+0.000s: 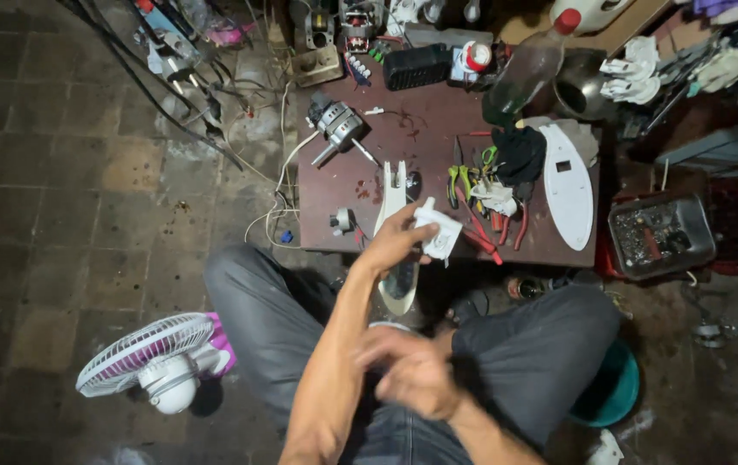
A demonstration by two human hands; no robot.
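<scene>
At the near edge of the low table:

- Low brown table (360,164): stands far of the seated person's knees and carries tools and parts.
- Fan grille (141,353): white and pink, lies on the floor at near left, well apart from both hands.
- White oval cover (569,185): lies flat on the table's right side.
- Long white housing piece (395,232): overhangs the table's near edge, just beside the left hand.
- Left hand (396,241): fingers closed around a small white part (438,231), held over the table's near edge.
- Right hand (412,370): blurred over the lap; finger state cannot be told.
- Pliers (464,185): green-handled, lie far of the small part.
</scene>
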